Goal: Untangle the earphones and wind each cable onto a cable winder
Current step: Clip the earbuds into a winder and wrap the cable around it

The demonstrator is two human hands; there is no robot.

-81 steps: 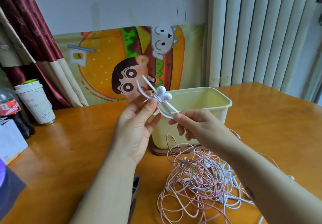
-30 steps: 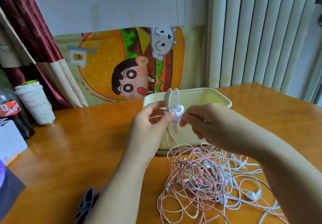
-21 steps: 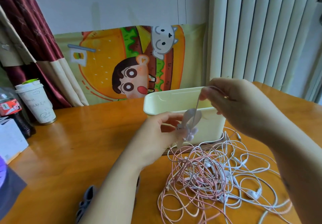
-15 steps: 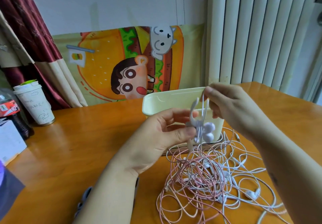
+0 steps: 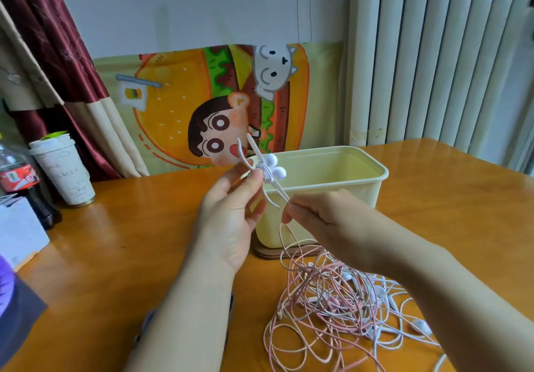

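My left hand pinches a white cable winder in front of the bin, thumb and fingers at its middle. Two white earbuds sit against the winder with a few turns of cable around its waist. My right hand pinches the white cable just below the winder's lower tip. The cable runs down from there into a tangled heap of pink and white earphone cables on the wooden table.
A pale yellow bin stands behind my hands on a wooden base. At far left are a paper cup, a cola bottle and a white box. A dark object lies under my left forearm.
My right hand has come down from above the bin rim to below the winder, bringing the cable around it. The winder has turned in my left hand and risen a little.
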